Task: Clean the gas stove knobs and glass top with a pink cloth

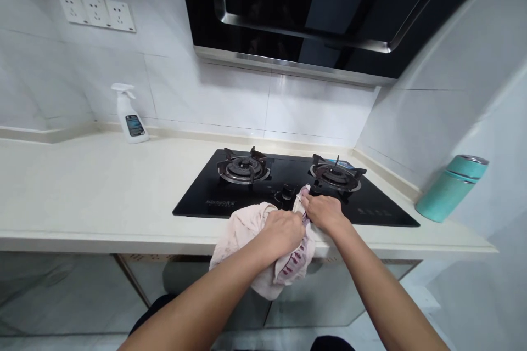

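A pale pink towel (247, 225) with dark red marks along one edge is bunched at the front of the black gas stove (201, 197), part of it hanging over the counter's edge. My left hand (284, 230) is closed on the towel's middle. Close beside it, my right hand (323, 209) pinches a raised corner of the same cloth. Just behind the hands stands a black control knob (287, 192); the right-hand knob is mostly hidden. Two burners, the left burner (244, 169) and the right burner (336, 175), carry dark metal pan supports.
A white spray bottle (130, 115) stands at the back left of the cream counter (90, 186). On the right is a turquoise flask (450, 189) near the wall. A black range hood (288, 11) hangs low above the stove. Wall sockets (96, 11) sit at upper left.
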### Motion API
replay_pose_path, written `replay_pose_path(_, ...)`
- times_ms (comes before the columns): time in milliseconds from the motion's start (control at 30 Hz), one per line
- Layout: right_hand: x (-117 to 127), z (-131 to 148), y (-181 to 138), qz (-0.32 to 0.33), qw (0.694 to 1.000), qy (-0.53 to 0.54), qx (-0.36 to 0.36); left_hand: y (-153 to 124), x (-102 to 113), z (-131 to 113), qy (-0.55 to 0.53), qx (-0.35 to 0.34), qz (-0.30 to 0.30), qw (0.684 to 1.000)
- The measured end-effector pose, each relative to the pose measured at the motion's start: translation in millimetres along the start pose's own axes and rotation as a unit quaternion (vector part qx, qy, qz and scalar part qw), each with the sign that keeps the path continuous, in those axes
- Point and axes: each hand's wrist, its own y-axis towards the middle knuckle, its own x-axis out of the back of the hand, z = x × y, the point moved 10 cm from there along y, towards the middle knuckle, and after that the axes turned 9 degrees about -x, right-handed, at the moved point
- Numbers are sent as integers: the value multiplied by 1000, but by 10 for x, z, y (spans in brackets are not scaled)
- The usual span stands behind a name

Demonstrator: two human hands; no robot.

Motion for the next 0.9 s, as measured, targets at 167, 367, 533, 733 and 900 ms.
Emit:
replay_pose_path(167,48,66,73,1,1000,-12,-1,20,-6,15,-14,-4,-9,1000)
replay_pose_path(367,-34,-122,-218,-37,999,-15,7,19,-30,38,-22,1,-4,1000)
replay_pose_path(533,-126,-517,-297,-55,998,-28,-31,-17,43,-8,-8,-23,-35,999)
replay_pose_path(733,-74,-662,-126,-78,996,-27,-43,-104,158,-131,15,-51,-68,996)
replay_pose_path(900,-111,-695,183,-49,997,-18,-55,-158,69,-287,30,-102,-62,992)
